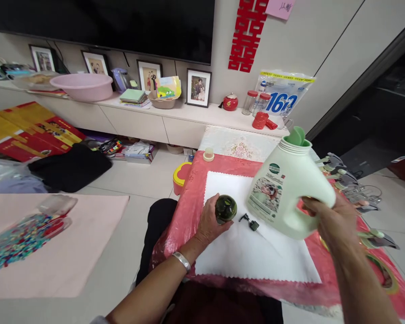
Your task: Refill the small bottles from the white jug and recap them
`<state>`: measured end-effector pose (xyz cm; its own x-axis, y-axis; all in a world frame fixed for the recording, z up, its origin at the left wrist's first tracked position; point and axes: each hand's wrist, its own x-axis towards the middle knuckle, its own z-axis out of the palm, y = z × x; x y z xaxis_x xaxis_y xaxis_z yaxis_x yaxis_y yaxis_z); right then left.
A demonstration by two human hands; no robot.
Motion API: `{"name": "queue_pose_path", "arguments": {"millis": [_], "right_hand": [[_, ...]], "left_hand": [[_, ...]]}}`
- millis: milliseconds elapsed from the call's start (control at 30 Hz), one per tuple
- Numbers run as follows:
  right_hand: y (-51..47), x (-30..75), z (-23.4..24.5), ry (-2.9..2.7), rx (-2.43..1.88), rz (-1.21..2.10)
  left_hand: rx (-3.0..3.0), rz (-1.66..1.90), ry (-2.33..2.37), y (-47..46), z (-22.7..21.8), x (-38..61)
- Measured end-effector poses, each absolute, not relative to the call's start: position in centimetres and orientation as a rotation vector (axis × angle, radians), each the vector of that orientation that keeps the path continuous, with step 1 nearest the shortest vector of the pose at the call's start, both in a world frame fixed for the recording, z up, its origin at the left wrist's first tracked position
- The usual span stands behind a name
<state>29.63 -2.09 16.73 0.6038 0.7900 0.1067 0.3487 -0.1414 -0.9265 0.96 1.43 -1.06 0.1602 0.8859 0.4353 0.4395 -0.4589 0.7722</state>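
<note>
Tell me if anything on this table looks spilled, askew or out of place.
Nothing looks spilled. The right hand holds the green jug tilted, cap off. The left hand grips a small dark bottle that stands open; its pump head lies loose on the white cloth beside it.

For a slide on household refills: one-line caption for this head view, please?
Left hand steadies a small dark bottle on a white cloth; right hand tilts a green jug toward it.

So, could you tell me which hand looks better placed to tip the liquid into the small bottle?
Probably the right hand: it holds the green jug lifted beside the small bottle, which the left hand grips upright on the white cloth.
</note>
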Motion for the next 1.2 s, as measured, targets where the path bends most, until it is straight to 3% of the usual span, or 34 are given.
{"name": "queue_pose_path", "arguments": {"millis": [300,400,800,1200], "right_hand": [[-10.5,31.4,23.6,-1.348,-2.265,0.355],[-11.7,30.9,23.8,-1.592,-2.344,0.36],[-10.5,32.5,22.7,-2.336,-2.187,-0.287],[-8.0,31.9,22.9,-2.54,-2.297,-0.4]], "left_hand": [[1.945,1.28,1.186,1.5,-0.8,1.1],[1.941,1.295,1.172,1.5,-0.7,1.1],[1.908,1.282,1.129,1.2,0.3,0.9],[1.922,1.297,1.114,1.1,0.4,0.9]]}}
